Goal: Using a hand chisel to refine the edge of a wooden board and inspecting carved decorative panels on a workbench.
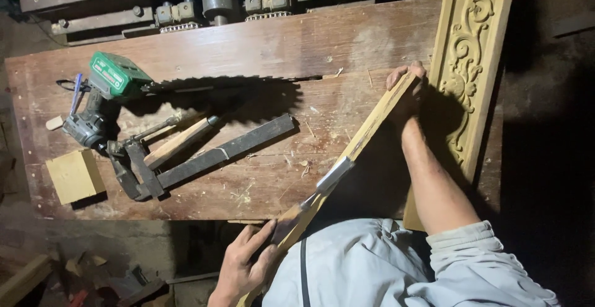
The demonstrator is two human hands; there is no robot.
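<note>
Worn wooden workbench (260, 46) carries a carved ornamental panel (471, 53) at the right edge, a bar clamp (204, 158), a cordless drill (102, 99) and a small wood block (74, 175). Long wooden strip (365, 133) slants across the near edge toward the person's body: stiff, light, likely whippy mid-span, so best gripped at both ends. Right hand (406, 87) clasps its far end; left hand (245, 263) curls around the near end.
</note>
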